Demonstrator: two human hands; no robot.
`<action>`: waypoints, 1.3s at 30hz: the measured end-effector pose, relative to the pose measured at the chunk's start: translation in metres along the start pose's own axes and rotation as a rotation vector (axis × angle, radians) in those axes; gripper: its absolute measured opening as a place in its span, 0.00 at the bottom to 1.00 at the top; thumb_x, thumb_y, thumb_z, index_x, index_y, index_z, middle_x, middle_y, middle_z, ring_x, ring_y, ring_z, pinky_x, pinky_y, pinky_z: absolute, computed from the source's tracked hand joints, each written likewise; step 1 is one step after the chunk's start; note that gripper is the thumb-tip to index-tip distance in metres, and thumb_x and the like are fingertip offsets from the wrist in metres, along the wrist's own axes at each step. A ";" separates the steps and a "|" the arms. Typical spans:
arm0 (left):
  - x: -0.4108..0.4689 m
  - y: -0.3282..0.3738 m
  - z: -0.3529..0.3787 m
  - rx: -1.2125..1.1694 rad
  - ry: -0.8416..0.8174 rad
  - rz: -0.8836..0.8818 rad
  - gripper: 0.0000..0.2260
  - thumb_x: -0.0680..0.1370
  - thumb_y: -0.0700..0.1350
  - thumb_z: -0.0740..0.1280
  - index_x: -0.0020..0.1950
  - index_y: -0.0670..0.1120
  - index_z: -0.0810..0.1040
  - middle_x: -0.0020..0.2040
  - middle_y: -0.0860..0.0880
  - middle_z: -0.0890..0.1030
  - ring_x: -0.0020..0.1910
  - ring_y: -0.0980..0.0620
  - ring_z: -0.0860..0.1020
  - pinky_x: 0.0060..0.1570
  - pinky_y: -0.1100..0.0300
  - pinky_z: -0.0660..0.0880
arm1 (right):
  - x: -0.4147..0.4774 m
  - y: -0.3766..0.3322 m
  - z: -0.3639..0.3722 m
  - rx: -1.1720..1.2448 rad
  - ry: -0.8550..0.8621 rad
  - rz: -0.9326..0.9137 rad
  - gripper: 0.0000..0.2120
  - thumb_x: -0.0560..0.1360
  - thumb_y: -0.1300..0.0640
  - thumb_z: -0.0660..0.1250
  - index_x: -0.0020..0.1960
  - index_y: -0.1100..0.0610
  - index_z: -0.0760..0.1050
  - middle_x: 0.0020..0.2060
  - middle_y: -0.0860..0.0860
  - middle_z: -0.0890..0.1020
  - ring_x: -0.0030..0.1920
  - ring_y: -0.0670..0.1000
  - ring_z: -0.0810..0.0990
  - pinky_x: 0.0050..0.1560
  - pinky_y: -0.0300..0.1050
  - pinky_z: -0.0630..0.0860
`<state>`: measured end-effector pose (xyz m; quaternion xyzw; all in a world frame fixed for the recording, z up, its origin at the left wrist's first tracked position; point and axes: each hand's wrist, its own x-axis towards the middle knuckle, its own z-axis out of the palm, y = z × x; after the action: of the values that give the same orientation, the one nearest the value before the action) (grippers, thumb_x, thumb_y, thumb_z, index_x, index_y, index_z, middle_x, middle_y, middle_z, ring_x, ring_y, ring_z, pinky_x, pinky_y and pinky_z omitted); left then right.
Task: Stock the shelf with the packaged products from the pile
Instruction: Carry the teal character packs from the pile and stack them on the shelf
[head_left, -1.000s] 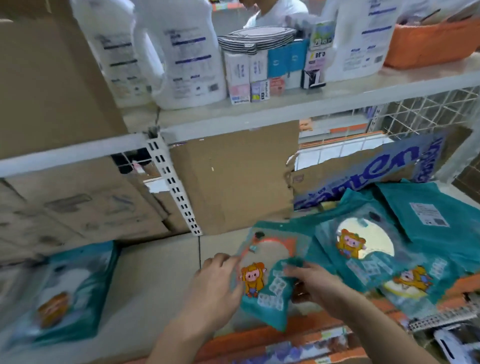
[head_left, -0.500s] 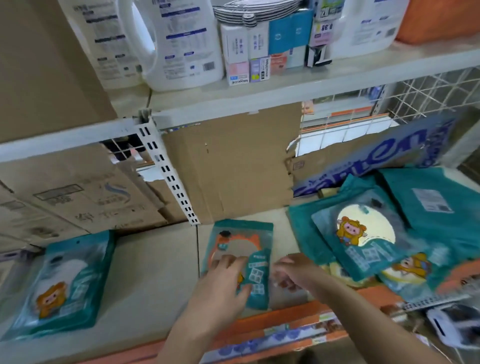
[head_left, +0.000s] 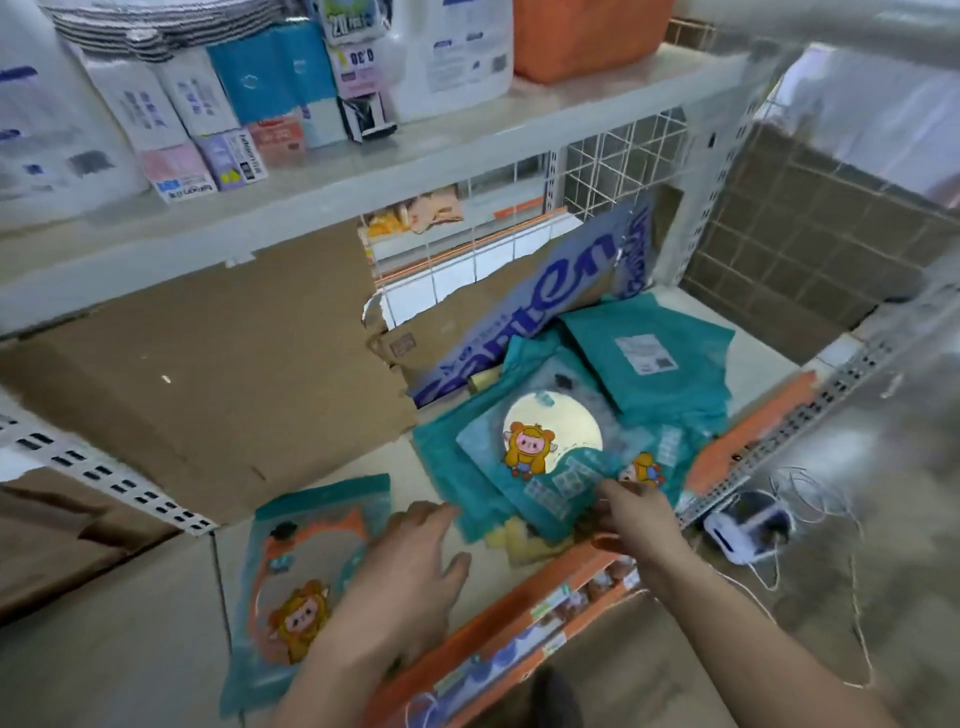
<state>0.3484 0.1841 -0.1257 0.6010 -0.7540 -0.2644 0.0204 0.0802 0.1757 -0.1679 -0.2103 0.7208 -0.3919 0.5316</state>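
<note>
A teal packet with a cartoon animal (head_left: 306, 587) lies flat on the lower shelf (head_left: 130, 649). My left hand (head_left: 410, 577) hovers over its right edge with fingers spread and holds nothing. To the right is a pile of teal packets (head_left: 639, 384). The top packet (head_left: 550, 447) shows a round window and the same cartoon. My right hand (head_left: 634, 514) pinches that packet's near corner.
Brown cardboard (head_left: 234, 364) lines the shelf's back, and a blue printed carton flap (head_left: 545, 312) leans behind the pile. The upper shelf (head_left: 415, 156) carries white jugs and small boxes. An orange price rail (head_left: 519, 623) runs along the front edge. A white device with cables (head_left: 748, 525) lies on the floor.
My left hand has let go of the packet lying on the shelf. My right hand has moved right onto the pile and taken hold of the top packet. The view has swung right.
</note>
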 end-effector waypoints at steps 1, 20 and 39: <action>0.002 -0.001 0.001 -0.001 -0.010 -0.002 0.25 0.81 0.57 0.62 0.78 0.57 0.63 0.75 0.54 0.69 0.71 0.52 0.69 0.69 0.54 0.69 | 0.002 -0.002 0.003 0.021 -0.001 0.015 0.12 0.80 0.51 0.68 0.54 0.61 0.78 0.44 0.59 0.85 0.38 0.56 0.84 0.38 0.50 0.81; -0.011 -0.054 -0.008 -0.137 0.040 -0.237 0.25 0.82 0.53 0.64 0.79 0.57 0.63 0.80 0.54 0.62 0.78 0.53 0.61 0.73 0.57 0.62 | -0.010 -0.012 0.050 -0.081 -0.257 -0.063 0.09 0.79 0.55 0.71 0.57 0.58 0.80 0.47 0.55 0.87 0.49 0.60 0.86 0.47 0.53 0.83; -0.032 -0.144 0.011 -0.283 0.076 -0.858 0.47 0.74 0.63 0.72 0.81 0.56 0.45 0.77 0.39 0.58 0.74 0.30 0.62 0.67 0.39 0.69 | -0.004 -0.009 0.116 -0.354 -0.373 -0.030 0.08 0.79 0.60 0.64 0.57 0.58 0.76 0.48 0.58 0.86 0.50 0.60 0.85 0.61 0.63 0.78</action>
<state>0.4822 0.1982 -0.1871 0.8597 -0.3920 -0.3270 0.0185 0.1885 0.1340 -0.1729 -0.3792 0.6645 -0.2219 0.6045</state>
